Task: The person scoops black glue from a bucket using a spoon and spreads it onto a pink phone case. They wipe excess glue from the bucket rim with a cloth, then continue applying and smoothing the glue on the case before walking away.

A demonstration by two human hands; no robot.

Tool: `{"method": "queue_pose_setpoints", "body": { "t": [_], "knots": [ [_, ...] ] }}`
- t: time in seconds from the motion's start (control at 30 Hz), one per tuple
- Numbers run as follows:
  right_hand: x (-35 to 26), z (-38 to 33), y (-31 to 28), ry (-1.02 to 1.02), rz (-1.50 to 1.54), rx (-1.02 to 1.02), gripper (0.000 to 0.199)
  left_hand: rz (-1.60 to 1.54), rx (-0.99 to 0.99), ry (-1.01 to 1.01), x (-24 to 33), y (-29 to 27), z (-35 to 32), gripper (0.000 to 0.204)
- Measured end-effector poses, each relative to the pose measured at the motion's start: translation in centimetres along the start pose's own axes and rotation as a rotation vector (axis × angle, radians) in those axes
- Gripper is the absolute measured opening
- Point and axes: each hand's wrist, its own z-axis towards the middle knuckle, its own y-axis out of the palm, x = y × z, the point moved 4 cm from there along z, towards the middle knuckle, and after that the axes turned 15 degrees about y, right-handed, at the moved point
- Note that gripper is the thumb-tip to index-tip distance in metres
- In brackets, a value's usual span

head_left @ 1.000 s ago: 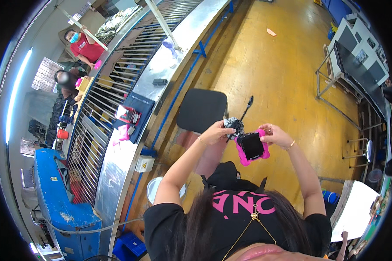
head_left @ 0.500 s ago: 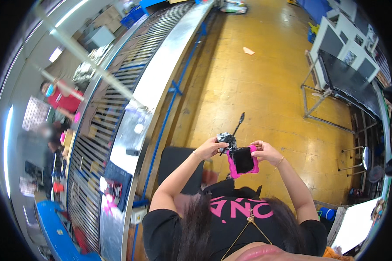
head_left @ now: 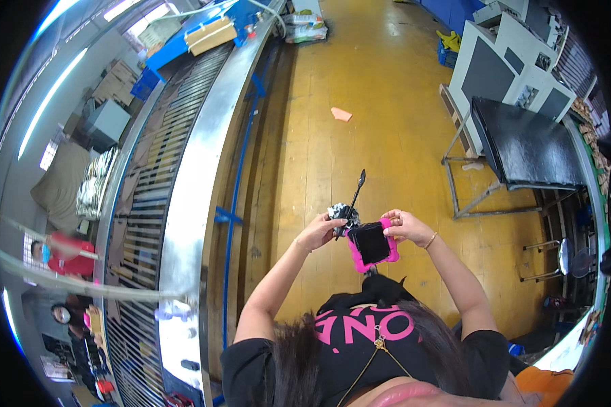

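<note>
In front of my chest, my left hand [head_left: 314, 231] is closed on a crumpled black-and-white wad [head_left: 338, 211], possibly a stained rag. A thin black brush [head_left: 358, 191] with a pointed tip sticks up out of the same grip. My right hand [head_left: 405, 227] pinches the upper right corner of a pink piece with scalloped edges [head_left: 391, 256]. On its face sits a glossy black square panel [head_left: 371, 243]. The panel's left edge lies close to my left fingers; whether they touch it I cannot tell.
A long slatted conveyor with a metal edge [head_left: 191, 152] runs along my left, with people beyond it. At right stands a black-topped table [head_left: 523, 146], with a stool [head_left: 560, 258] nearer. An orange scrap [head_left: 341, 114] lies on the yellow floor [head_left: 312, 149].
The view has shifted along the aisle, so the conveyor's blue end, the floor scrap and the black table appear nearer. Both hands keep their grips, with the pink piece slightly turned.
</note>
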Motion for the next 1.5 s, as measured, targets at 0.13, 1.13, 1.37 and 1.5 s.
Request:
{"method": "queue_pose_setpoints", "body": {
  "t": [0.13, 1.13, 1.37, 1.5],
  "knots": [
    [-9.3, 7.7, -6.9, 0.013, 0.03, -0.031, 0.048, -0.03, 0.07, 0.038, 4.8, -3.7, 12.3, 0.027],
    [-75.7, 64.4, -77.6, -0.085, 0.138, 0.082, 0.046, -0.09, -0.081, 0.036, 39.6, -18.9, 121.7, 0.027],
    [-92.0, 81.4, -96.2, -0.077, 0.104, 0.068, 0.047, -0.089, -0.031, 0.088, 46.8, -25.6, 148.7, 0.02],
    [-99.6, 89.5, -105.4, -0.075, 0.192, 0.116, 0.046, -0.062, -0.058, 0.061, 51.4, -27.4, 164.6, 0.027]
  ]
}}
